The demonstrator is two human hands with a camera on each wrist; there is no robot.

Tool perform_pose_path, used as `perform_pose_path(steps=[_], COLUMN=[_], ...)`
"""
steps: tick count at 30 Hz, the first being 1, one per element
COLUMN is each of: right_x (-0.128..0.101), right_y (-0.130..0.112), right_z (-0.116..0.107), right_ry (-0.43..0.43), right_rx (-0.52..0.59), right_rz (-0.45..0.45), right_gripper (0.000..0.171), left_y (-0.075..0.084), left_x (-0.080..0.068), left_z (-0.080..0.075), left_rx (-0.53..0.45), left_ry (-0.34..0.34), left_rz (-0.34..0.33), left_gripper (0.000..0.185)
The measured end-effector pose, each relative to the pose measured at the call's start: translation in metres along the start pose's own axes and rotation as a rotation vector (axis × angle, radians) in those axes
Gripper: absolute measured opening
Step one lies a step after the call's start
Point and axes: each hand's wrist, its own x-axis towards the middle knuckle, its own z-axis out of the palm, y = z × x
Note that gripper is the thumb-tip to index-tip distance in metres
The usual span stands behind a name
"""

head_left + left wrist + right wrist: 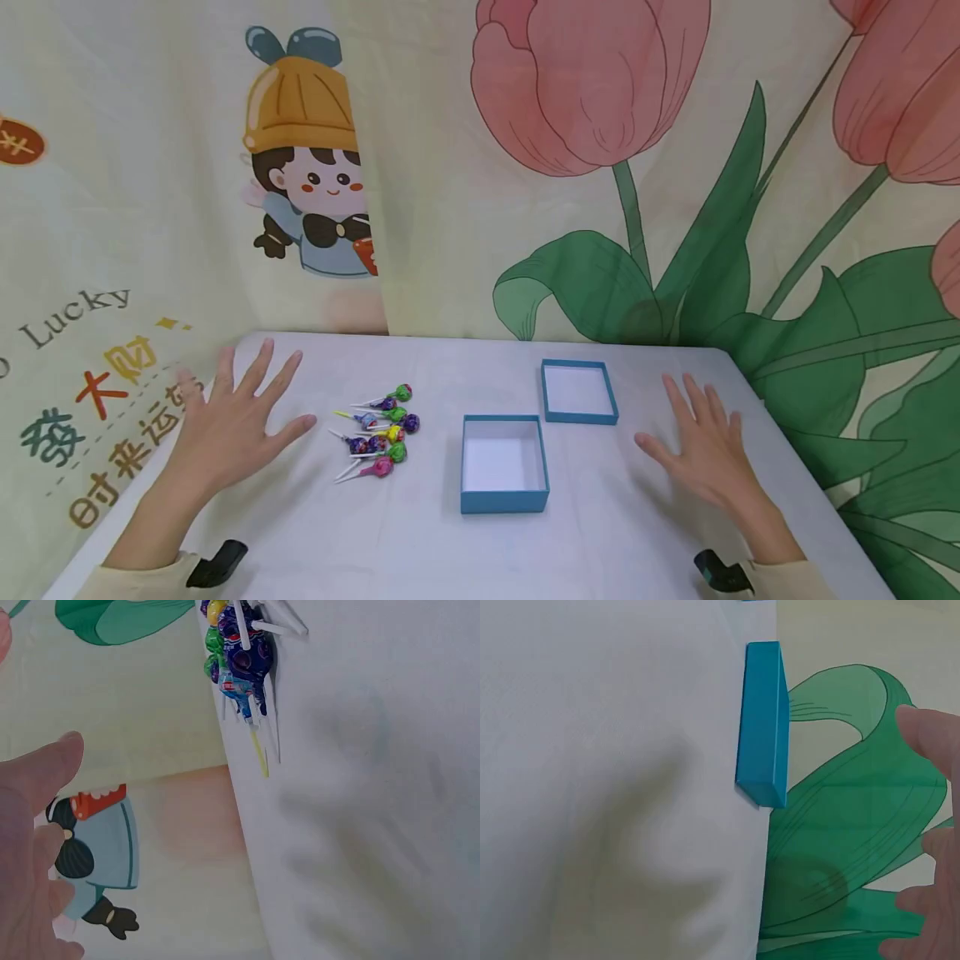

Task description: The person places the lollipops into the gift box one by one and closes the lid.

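1. Head view: a person's left hand (228, 429) hovers over a white table (315, 533) with fingers spread and released, holding nothing, just left of a cluster of wrapped lollipops (381, 429). The right hand (705, 450) hovers likewise, fingers straight and released, right of a deep blue box (504, 464); a shallower blue lid (579, 392) lies just behind it, apart.

2. Left wrist view: relaxed fingertips (52, 761) show at the frame's left edge, grasping nothing; the lollipops (244, 656) lie on the table (375, 825), well apart.

3. Right wrist view: loose fingertips (930, 735) show at the right edge, empty; one blue box wall (763, 724) stands on the table (615, 787). Which of the two it is, cannot be told.
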Motion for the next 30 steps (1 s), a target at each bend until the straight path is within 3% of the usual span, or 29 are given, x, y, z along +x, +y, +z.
perform_pose_path(steps=[17,25,30], right_x=[-0.001,-0.002,-0.001], right_y=[-0.046,-0.063,-0.07], right_z=[0.007,0.018,0.029], right_ry=[0.006,-0.013,-0.034], right_rx=[0.195,0.3,0.433], right_rz=[-0.018,0.012,0.001], right_gripper=[0.102,0.101,0.098], left_y=[0.019,0.029,0.035], left_x=[0.03,0.046,0.056], left_z=[0.01,0.012,0.017], left_rx=[-0.065,-0.091,-0.134], left_ry=[-0.012,-0.059,-0.099], left_rz=[0.042,0.064,0.071], left_gripper=[0.098,0.094,0.094])
